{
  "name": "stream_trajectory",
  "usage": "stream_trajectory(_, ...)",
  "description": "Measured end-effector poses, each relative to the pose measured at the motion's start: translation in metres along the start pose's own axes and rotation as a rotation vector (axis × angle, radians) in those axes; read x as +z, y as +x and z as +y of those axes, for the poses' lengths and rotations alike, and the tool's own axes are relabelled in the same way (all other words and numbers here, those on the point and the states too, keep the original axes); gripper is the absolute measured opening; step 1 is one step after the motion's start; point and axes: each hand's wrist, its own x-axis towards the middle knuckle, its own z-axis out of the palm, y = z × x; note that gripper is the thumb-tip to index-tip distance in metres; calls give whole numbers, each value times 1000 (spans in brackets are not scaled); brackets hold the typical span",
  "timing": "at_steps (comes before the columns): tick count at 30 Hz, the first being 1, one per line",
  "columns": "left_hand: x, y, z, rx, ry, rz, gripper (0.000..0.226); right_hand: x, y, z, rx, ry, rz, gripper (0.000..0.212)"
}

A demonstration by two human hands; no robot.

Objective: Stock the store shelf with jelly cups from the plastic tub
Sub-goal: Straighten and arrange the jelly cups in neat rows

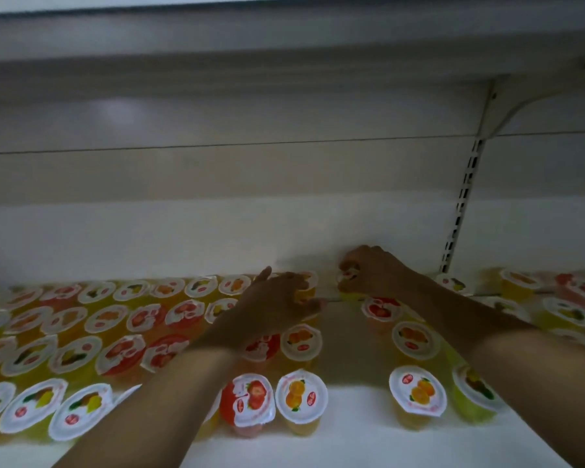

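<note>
both hands are deep in the shelf (352, 430), each setting a jelly cup at the back row. the left hand (281, 298) curls its fingers over a yellow cup (306, 292) at the right end of the filled rows; its thumb sticks up free. the right hand (368, 268) pinches a cup with a red-marked lid (347, 278) near the back wall, fingers bent round its rim. a bare strip of shelf runs between the two arms, from the back row toward the front cups. so the step in hand looks like placing, not fetching. the plastic tub is out of view. the next move, as i judge it, calls for letting each cup stand upright beside its neighbour, then drawing the arms back without knocking the orange cup (301, 396) and strawberry cup (250, 400) at the front.
</note>
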Motion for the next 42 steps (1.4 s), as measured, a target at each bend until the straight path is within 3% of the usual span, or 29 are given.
stream_trajectory(11,-1,3,-4,16,-23,34,57,25,17,-7,-81,109,25,32)
stream_trajectory(15,-1,-8,-6,77,-27,203,62,6,-3,0,-84,109,74,42)
stream_trajectory(19,-3,-23,-10,76,87,231,65,-27,-43,17,-43,-184,-106,51)
stream_trajectory(23,-4,-21,-5,14,125,210,50,-20,-50,23,-40,-118,-188,59)
stream_trajectory(28,-8,-19,0,4,118,208,38,-4,-47,11,-18,17,-81,54)
stream_trajectory(34,-6,-23,1,0,64,242,35,16,-44,-18,-53,63,39,26)
stream_trajectory(42,-5,-27,3,5,38,270,33,20,-49,-27,-75,32,97,30)
